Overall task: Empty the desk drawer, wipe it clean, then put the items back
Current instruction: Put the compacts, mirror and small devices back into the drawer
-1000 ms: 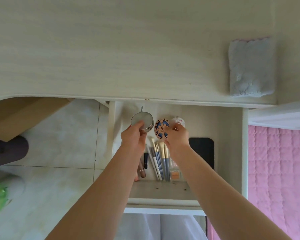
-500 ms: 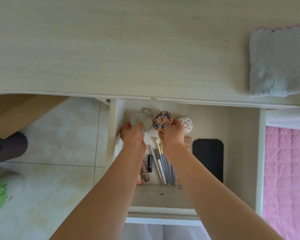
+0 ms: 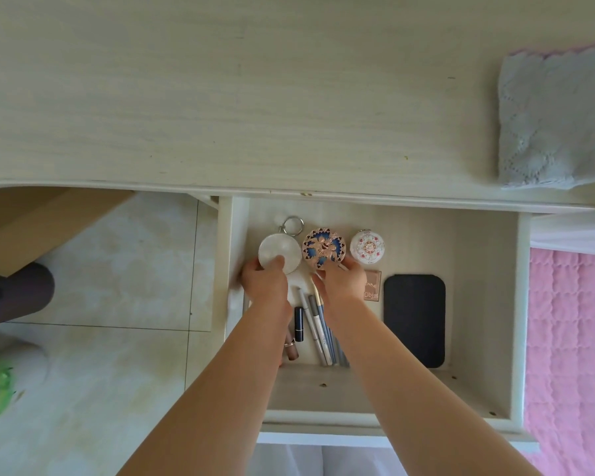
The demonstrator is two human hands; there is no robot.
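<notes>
Three round compacts line the back of the open drawer [image 3: 488,304]: I see my left hand [image 3: 267,281] gripping the white compact [image 3: 279,257], my right hand [image 3: 346,281] pinching the blue floral compact [image 3: 323,248]. Pens [image 3: 318,328] and a black pad [image 3: 414,319] lie nearer; a grey cloth [image 3: 550,118] rests on the desk [image 3: 220,97].

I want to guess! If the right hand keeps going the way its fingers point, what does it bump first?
Probably the blue flower compact, which the right hand already touches.
</notes>
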